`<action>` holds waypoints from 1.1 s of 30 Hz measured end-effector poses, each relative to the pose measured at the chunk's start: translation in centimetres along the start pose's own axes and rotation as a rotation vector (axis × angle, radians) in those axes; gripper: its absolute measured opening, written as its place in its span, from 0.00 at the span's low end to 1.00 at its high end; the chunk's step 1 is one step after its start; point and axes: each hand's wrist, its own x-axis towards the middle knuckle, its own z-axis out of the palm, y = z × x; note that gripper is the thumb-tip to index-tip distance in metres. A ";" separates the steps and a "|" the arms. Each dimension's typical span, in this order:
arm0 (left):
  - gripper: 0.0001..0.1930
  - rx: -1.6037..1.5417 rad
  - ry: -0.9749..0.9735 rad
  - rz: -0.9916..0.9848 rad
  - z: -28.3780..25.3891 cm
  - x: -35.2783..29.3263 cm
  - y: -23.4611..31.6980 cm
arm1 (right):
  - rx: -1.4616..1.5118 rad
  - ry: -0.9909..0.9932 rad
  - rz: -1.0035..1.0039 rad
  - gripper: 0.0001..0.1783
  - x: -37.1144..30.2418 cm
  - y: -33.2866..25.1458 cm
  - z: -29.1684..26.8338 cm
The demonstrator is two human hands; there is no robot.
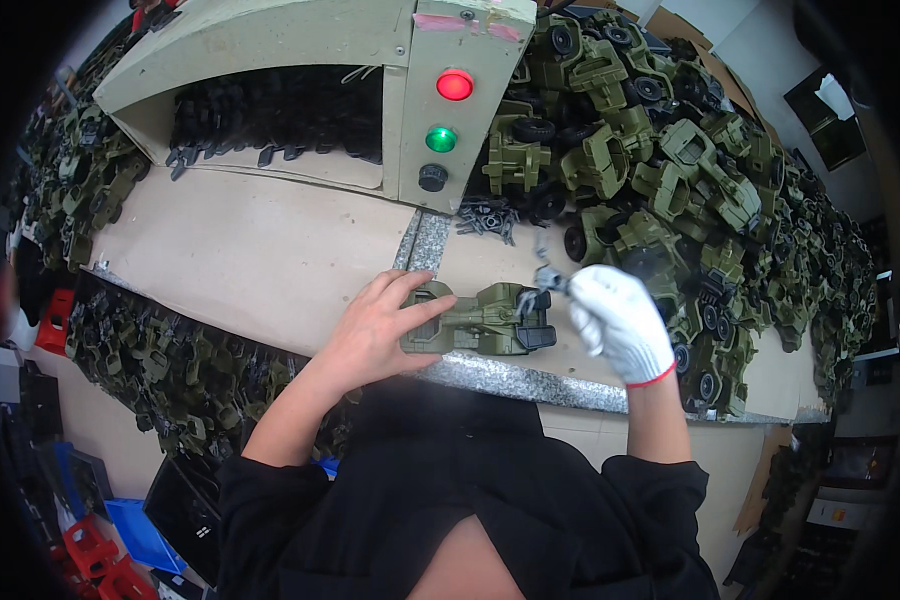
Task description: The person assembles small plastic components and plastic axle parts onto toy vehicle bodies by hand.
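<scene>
An olive-green plastic toy vehicle (480,318) lies lengthwise on the table near its front edge. Bare, my left hand (385,325) spans the vehicle's left end, with fingers over the far side and thumb on the near side. My right hand (615,315), in a white glove with a red cuff, pinches a small grey plastic part (547,280). That part is just above the vehicle's dark right end; blur hides its exact shape and whether it touches. Similar grey parts (487,218) lie in a small heap beyond the vehicle.
A large pile of green toy vehicles (690,180) covers the right side. Behind stands a pale machine housing (460,120) with a red light, a green light and a black knob; dark parts lie under its arch. More green parts (180,360) fill the area below the table's left edge.
</scene>
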 end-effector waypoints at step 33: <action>0.31 -0.433 0.306 0.145 4.3 -1.4 -3.3 | -1.627 -0.535 -0.998 0.34 4.8 -1.5 10.0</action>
